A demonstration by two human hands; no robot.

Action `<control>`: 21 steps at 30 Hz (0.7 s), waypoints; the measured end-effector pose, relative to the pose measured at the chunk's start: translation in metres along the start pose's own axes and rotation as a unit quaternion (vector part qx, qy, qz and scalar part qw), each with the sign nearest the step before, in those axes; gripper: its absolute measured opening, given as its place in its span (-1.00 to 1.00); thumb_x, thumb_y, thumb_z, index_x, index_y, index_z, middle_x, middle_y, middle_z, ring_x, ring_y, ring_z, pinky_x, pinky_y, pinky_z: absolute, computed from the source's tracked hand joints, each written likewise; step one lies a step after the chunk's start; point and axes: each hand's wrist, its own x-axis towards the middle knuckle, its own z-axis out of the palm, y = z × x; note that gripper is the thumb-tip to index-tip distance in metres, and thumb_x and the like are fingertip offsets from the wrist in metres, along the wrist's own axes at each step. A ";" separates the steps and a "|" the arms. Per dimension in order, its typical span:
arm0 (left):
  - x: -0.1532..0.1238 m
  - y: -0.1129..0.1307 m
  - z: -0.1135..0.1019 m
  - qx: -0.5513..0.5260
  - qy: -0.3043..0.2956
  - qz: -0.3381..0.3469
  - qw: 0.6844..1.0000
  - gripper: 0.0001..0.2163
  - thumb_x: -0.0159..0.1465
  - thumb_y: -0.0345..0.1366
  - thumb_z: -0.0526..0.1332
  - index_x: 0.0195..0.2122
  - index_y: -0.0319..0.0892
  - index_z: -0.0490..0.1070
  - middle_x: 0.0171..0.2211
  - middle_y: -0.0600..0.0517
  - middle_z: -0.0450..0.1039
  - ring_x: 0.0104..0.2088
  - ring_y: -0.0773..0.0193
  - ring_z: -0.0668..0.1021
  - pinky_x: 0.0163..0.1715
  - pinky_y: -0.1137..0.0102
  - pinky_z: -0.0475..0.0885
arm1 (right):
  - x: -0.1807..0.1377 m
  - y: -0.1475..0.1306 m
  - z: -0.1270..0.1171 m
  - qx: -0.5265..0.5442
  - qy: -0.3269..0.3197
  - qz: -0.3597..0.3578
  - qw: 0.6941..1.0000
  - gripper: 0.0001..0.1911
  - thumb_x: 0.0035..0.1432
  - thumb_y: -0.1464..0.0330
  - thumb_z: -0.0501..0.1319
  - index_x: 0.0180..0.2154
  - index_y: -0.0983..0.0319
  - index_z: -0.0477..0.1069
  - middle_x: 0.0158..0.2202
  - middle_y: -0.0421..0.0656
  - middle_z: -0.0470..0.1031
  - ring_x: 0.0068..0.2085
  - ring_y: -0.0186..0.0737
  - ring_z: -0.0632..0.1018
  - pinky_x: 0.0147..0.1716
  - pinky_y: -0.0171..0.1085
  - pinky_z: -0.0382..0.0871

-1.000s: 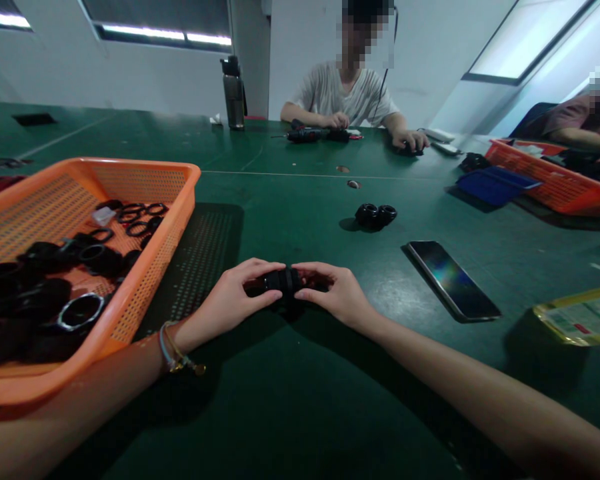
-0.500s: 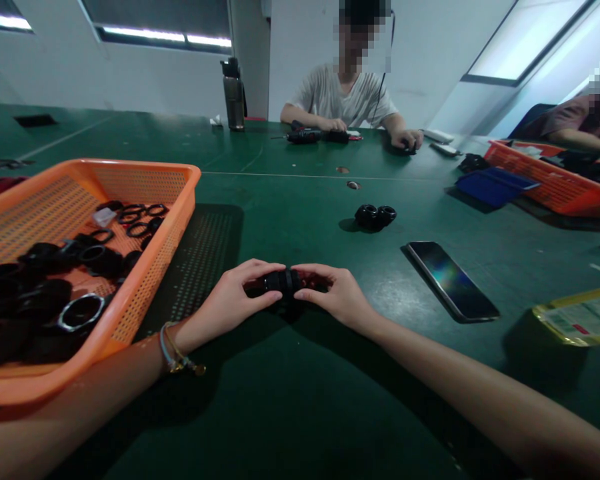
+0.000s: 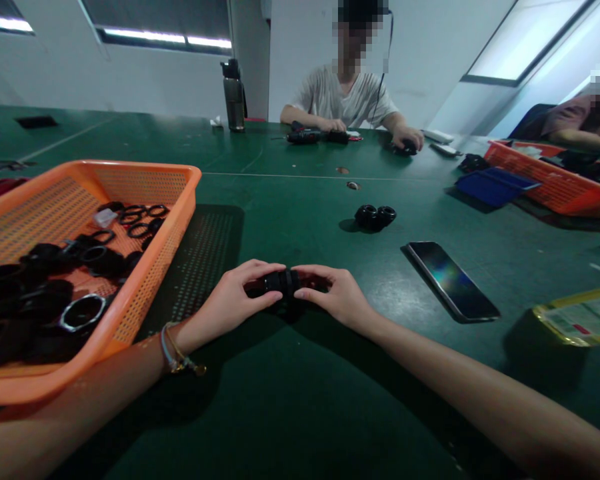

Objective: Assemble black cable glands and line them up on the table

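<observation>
Between my two hands lies a black threaded fitting (image 3: 289,285), its ends partly hidden by my fingers. My left hand (image 3: 247,288) grips its left end, thumb in front and fingers behind. On the other end, my right hand (image 3: 333,291) is closed the same way. The fitting is held just over the green table (image 3: 300,407). Left of my hands, an orange perforated basket (image 3: 153,293) contains black fittings, several black rings and a silver hexagonal ring. Two similar black fittings (image 3: 375,217) rest side by side beyond my right hand.
A phone (image 3: 453,280) and a yellow-edged package (image 3: 580,319) lie to the right. Farther right are a blue tray (image 3: 495,185) and another orange basket (image 3: 570,193). A bottle (image 3: 234,97) stands at the back. A person (image 3: 347,100) sits opposite, beside a power drill (image 3: 303,133).
My hands and the fitting stay in nearly the same place. The hand of the person opposite has shifted slightly on the dark thing it holds.
</observation>
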 end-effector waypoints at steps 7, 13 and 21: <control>0.000 0.000 0.001 -0.008 -0.004 -0.006 1.000 -0.65 0.08 -0.24 0.24 -0.09 -0.20 0.45 -0.16 -0.05 0.40 -0.16 0.20 0.52 -0.12 0.29 0.46 | 0.000 0.000 -0.003 0.005 -0.019 -0.014 1.000 -0.62 -0.11 0.40 0.33 -0.15 0.20 0.50 -0.23 -0.12 0.58 -0.27 -0.20 0.57 -0.22 -0.17 0.45; 0.000 -0.001 0.001 -0.007 -0.005 -0.004 1.000 -0.66 0.08 -0.24 0.24 -0.10 -0.18 0.45 -0.17 -0.04 0.40 -0.17 0.21 0.51 -0.12 0.27 0.46 | 0.000 -0.001 -0.004 0.008 -0.014 -0.026 1.000 -0.66 -0.13 0.43 0.32 -0.20 0.22 0.52 -0.26 -0.13 0.53 -0.32 -0.27 0.52 -0.27 -0.22 0.42; 0.000 -0.003 0.000 -0.002 -0.010 -0.002 1.000 -0.65 0.09 -0.23 0.24 -0.08 -0.14 0.45 -0.17 -0.03 0.40 -0.15 0.19 0.51 -0.12 0.27 0.46 | 0.000 0.000 -0.001 0.034 -0.014 -0.003 0.999 -0.60 -0.15 0.47 0.33 -0.16 0.22 0.46 -0.29 -0.17 0.56 -0.29 -0.27 0.54 -0.26 -0.24 0.42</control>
